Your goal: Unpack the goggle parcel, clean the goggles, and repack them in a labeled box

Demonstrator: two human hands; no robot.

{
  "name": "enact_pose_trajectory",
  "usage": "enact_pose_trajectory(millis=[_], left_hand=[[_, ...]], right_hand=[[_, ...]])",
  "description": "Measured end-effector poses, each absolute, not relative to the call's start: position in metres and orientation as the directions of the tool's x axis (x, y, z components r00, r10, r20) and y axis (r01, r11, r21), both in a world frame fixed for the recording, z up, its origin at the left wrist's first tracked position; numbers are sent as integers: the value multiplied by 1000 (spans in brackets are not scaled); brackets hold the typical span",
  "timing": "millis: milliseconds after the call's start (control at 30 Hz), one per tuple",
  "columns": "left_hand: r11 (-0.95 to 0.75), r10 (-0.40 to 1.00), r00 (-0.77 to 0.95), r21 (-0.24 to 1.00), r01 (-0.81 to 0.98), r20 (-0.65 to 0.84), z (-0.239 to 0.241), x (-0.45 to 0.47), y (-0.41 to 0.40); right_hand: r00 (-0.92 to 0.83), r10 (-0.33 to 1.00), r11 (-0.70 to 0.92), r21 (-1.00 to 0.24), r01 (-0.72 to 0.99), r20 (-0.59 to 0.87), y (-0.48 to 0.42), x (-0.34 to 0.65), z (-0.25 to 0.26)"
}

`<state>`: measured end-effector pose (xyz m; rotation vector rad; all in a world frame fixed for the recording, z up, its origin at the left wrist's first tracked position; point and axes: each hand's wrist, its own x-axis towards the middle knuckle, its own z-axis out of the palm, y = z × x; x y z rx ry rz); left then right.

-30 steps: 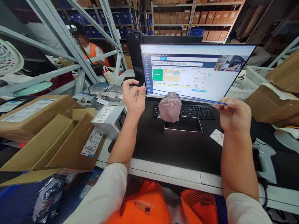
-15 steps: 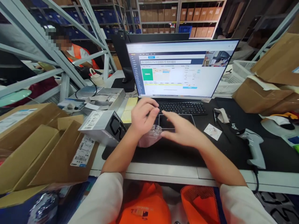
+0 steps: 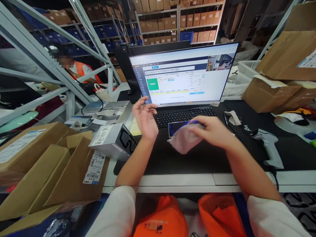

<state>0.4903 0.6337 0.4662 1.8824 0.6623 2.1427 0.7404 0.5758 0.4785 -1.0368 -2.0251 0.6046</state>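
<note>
My right hand [image 3: 212, 131] grips a small pinkish-grey drawstring pouch [image 3: 182, 141] with a blue cord, held just above the black desk mat [image 3: 197, 158] in front of the keyboard [image 3: 184, 116]. My left hand [image 3: 145, 118] hovers to the left of the pouch, fingers spread and holding nothing. It is near the keyboard's left end and above a silver product box [image 3: 112, 140]. Behind the keyboard the monitor [image 3: 182, 75] shows a software page.
Open cardboard boxes [image 3: 49, 164] crowd the left side. More cartons [image 3: 278, 82] stack at the right, with a grey barcode scanner [image 3: 269, 144] and a small label [image 3: 230, 117] on the mat. A person in an orange vest [image 3: 79, 70] sits behind the grey shelving frame [image 3: 69, 65].
The pouch went from hanging on its stretched cord to the mat, where both hands pressed it. Now my right hand alone holds it and my left hand has let go and lifted away.
</note>
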Motion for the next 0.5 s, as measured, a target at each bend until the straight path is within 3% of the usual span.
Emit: enact_pose_trajectory(millis=[67, 133, 200, 233, 333, 400, 500], left_hand=[[-796, 580, 152, 517, 315, 800, 457, 494, 642], [-714, 699, 521, 437, 547, 490, 444, 504, 646], [-642, 762, 630, 292, 709, 148, 430, 516, 647], [-610, 786, 616, 233, 757, 55, 423, 522, 647], [-575, 810, 586, 206, 792, 9, 409, 531, 650], [-590, 792, 609, 313, 745, 42, 404, 530, 653], [-592, 760, 638, 535, 602, 124, 402, 526, 659]], right_hand=[[-97, 878, 461, -773, 436, 469, 582, 776, 468], [227, 850, 377, -850, 368, 475, 592, 807, 444], [500, 734, 375, -888, 266, 460, 605, 830, 413], [592, 683, 398, -898, 190, 428, 613, 837, 396], [700, 687, 429, -887, -173, 196, 633, 844, 353], [683, 729, 382, -855, -352, 44, 641, 841, 334], [652, 757, 324, -844, -427, -40, 644, 834, 319]])
